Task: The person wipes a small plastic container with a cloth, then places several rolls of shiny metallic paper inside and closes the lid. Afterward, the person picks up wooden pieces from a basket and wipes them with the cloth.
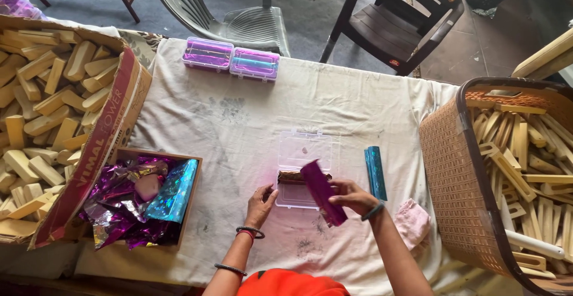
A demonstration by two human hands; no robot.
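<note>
One head cam only — looks steeply down from close above the cloth-covered table (239,129), facing fwd toward two chairs (412,15) at far edge.

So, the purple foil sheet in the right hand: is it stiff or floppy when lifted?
Probably floppy: the purple foil sheet bends and hangs below the right hand, which pinches only its edge. It also looks very light, as thin as the crumpled foil in the wooden box. That crumpling suggests it creases easily.
</note>
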